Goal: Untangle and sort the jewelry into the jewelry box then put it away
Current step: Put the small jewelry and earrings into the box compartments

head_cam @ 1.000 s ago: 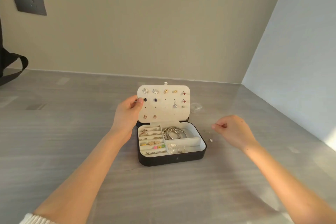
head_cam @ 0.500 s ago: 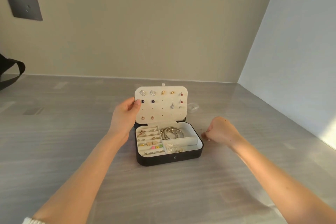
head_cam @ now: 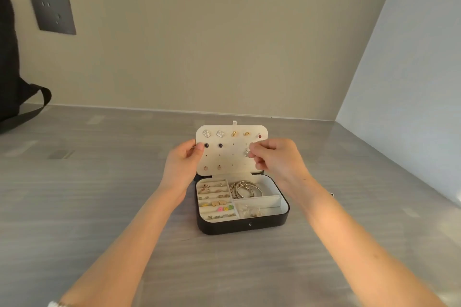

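Observation:
A black jewelry box point(head_cam: 243, 224) with a cream lining stands open on the grey counter. Its upright earring panel point(head_cam: 232, 157) carries several stud earrings. My left hand point(head_cam: 183, 166) pinches the panel's left edge. My right hand point(head_cam: 275, 161) is up at the panel's right side, thumb and finger pinched on a small silver earring point(head_cam: 247, 152) against the panel. Rings point(head_cam: 214, 193) fill the slots at the left of the tray, bracelets point(head_cam: 245, 189) lie in the back right compartment, and small pieces point(head_cam: 250, 211) lie in the front right one.
A black bag point(head_cam: 15, 77) leans against the wall at far left, below a dark wall socket point(head_cam: 52, 12). A side wall point(head_cam: 411, 82) closes the counter on the right. A small item point(head_cam: 332, 194) lies on the counter behind my right forearm.
My right hand has risen from the counter at the box's right to the earring panel, now pinching a small silver earring. My left hand keeps holding the panel's edge.

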A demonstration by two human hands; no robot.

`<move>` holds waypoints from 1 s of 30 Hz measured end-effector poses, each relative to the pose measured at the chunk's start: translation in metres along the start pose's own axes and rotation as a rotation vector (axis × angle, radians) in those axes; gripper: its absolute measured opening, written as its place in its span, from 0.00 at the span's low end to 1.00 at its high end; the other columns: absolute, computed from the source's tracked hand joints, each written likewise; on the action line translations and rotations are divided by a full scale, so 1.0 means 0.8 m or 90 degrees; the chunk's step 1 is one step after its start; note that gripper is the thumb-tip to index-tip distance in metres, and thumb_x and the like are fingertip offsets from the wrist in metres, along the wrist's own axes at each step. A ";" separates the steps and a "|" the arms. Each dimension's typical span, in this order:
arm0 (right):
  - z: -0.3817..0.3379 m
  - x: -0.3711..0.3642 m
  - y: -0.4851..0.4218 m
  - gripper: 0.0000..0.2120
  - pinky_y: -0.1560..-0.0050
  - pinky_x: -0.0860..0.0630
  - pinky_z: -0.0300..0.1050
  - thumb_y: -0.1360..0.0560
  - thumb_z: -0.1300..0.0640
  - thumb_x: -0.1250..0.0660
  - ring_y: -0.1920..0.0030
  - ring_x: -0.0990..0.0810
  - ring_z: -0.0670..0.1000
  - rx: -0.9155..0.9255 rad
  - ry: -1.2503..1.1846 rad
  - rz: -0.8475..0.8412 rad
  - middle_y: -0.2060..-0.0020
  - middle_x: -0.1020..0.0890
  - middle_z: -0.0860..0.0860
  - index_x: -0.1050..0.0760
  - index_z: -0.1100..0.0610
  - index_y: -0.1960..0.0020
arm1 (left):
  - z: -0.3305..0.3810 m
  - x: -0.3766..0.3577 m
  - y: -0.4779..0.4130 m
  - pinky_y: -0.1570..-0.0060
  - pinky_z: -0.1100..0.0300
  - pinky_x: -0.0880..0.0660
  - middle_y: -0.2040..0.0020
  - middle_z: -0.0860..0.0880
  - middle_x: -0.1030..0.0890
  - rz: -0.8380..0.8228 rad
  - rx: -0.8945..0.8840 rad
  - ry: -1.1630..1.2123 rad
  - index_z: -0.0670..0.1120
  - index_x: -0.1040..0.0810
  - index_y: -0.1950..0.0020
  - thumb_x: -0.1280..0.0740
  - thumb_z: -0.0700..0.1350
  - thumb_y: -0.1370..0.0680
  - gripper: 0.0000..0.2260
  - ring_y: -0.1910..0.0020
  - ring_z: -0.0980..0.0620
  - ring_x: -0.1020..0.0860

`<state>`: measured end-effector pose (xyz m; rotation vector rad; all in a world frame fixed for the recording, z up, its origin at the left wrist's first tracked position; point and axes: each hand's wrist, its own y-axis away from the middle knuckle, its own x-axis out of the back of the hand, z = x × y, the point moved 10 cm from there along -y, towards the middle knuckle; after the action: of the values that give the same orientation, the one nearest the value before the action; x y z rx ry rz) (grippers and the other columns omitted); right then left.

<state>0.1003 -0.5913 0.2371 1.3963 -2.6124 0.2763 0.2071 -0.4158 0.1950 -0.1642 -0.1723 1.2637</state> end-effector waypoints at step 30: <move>-0.013 -0.042 -0.021 0.13 0.68 0.33 0.43 0.26 0.63 0.41 0.72 0.34 0.50 0.183 0.346 0.221 0.76 0.29 0.50 0.30 0.60 0.70 | 0.005 0.004 -0.001 0.53 0.64 0.27 0.51 0.53 0.18 0.032 -0.006 -0.027 0.46 0.20 0.43 0.41 0.44 0.20 0.11 0.51 0.56 0.21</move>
<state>0.1334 -0.5714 0.2405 0.7635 -2.3819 0.9589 0.2077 -0.4125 0.1992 -0.1507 -0.2119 1.3177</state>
